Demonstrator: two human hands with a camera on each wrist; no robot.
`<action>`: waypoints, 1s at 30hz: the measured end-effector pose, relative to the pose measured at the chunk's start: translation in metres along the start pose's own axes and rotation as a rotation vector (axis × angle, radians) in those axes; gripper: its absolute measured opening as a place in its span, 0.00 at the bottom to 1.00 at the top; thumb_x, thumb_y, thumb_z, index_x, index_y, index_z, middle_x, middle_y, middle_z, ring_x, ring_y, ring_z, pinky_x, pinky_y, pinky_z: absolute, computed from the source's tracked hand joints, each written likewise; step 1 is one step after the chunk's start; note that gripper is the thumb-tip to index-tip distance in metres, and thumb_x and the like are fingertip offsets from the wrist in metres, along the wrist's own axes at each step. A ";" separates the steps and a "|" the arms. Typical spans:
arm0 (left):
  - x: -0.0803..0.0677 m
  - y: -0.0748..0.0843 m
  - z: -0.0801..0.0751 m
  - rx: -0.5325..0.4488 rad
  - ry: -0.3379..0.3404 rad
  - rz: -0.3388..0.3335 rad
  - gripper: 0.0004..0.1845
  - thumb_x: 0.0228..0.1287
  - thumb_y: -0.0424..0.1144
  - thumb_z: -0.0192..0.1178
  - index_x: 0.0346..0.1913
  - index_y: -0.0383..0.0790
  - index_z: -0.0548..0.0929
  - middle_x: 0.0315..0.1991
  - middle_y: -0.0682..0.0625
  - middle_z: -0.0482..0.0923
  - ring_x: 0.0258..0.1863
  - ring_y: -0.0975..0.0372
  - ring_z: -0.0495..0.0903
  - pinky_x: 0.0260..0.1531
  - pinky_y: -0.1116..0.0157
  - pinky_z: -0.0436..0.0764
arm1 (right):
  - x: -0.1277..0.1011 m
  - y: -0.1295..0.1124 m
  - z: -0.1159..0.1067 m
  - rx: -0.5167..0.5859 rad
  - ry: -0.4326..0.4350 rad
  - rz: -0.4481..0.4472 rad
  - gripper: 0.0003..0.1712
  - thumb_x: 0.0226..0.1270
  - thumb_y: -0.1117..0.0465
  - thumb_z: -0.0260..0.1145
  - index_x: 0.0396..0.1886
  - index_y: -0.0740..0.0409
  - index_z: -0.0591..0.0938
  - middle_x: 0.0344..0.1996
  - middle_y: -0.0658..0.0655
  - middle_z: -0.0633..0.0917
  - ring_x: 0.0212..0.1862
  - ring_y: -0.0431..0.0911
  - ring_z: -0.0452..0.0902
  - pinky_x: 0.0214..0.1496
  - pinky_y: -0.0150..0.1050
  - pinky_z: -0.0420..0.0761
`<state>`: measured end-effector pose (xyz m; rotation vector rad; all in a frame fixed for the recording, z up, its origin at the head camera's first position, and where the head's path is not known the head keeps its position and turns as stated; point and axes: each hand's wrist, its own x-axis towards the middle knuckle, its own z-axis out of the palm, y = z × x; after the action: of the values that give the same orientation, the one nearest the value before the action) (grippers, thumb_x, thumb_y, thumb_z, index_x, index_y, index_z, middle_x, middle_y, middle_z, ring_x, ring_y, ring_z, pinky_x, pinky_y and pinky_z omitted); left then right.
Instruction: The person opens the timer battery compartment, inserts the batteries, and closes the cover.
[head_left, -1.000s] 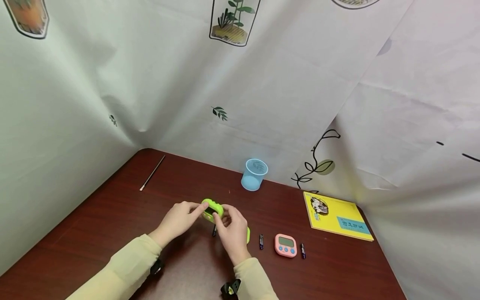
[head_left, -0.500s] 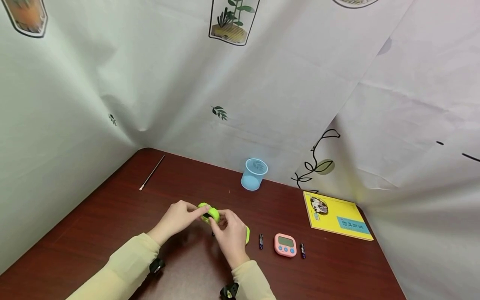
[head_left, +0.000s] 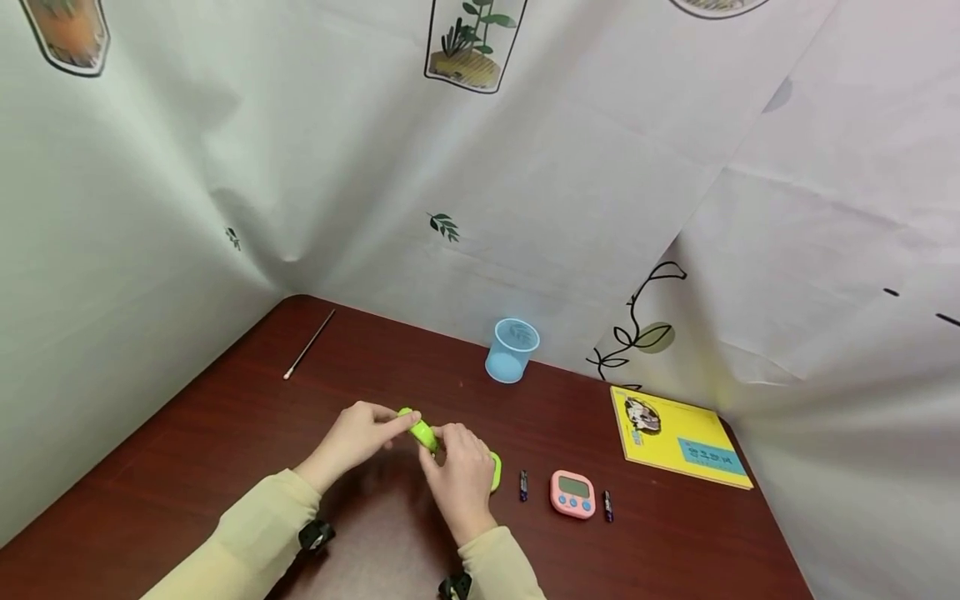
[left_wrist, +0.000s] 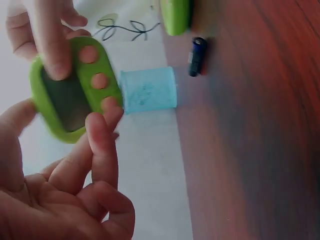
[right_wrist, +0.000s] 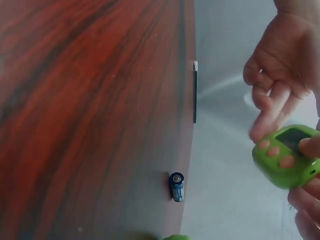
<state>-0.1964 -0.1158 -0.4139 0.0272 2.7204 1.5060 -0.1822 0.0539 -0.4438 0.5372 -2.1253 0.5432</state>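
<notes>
A lime-green digital timer (left_wrist: 75, 90), with a dark screen and round orange-pink buttons, is held above the table between both hands. My left hand (head_left: 352, 437) pinches its left end, the thumb on the near side. My right hand (head_left: 459, 475) grips the other end; in the left wrist view one of its fingers lies over the screen. In the head view the timer shows mostly its edge. Beyond my right hand, a second lime-green object (head_left: 496, 472) lies on the table, mostly hidden. A small dark battery (right_wrist: 177, 187) lies on the table in the right wrist view.
To the right lies a pink timer (head_left: 572, 494) with blue buttons, a battery (head_left: 523, 485) on its left and another battery (head_left: 608, 506) on its right. A light blue cup (head_left: 512, 351) stands at the back. There are also a yellow book (head_left: 681, 437) and a thin stick (head_left: 309, 344).
The green timer has tilted from showing its screen to showing its edge, and has dropped slightly. Both hands turned with it; the other things on the table have stayed put.
</notes>
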 end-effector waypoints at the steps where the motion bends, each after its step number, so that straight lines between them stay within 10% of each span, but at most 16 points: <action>1: 0.000 0.001 0.000 -0.021 -0.003 0.005 0.26 0.59 0.59 0.61 0.40 0.36 0.87 0.25 0.47 0.83 0.23 0.60 0.79 0.27 0.64 0.73 | 0.000 0.000 0.000 -0.014 0.007 -0.014 0.17 0.41 0.58 0.80 0.28 0.50 0.79 0.22 0.44 0.78 0.24 0.37 0.73 0.28 0.31 0.72; 19: -0.006 0.005 0.004 -0.163 -0.085 0.008 0.24 0.63 0.48 0.61 0.49 0.28 0.80 0.30 0.48 0.82 0.24 0.59 0.81 0.33 0.60 0.78 | 0.000 -0.004 -0.003 0.010 0.022 -0.249 0.17 0.38 0.67 0.74 0.24 0.54 0.73 0.27 0.48 0.75 0.28 0.43 0.69 0.31 0.33 0.69; 30: -0.004 0.008 0.008 -0.196 -0.066 0.032 0.22 0.63 0.44 0.62 0.50 0.28 0.77 0.27 0.48 0.81 0.23 0.60 0.78 0.28 0.61 0.76 | 0.002 -0.003 -0.008 0.109 -0.065 -0.225 0.18 0.43 0.64 0.78 0.27 0.55 0.75 0.31 0.49 0.76 0.31 0.42 0.71 0.34 0.30 0.74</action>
<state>-0.1918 -0.1048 -0.4112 0.1142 2.5217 1.7400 -0.1765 0.0554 -0.4375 0.8538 -2.0702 0.5211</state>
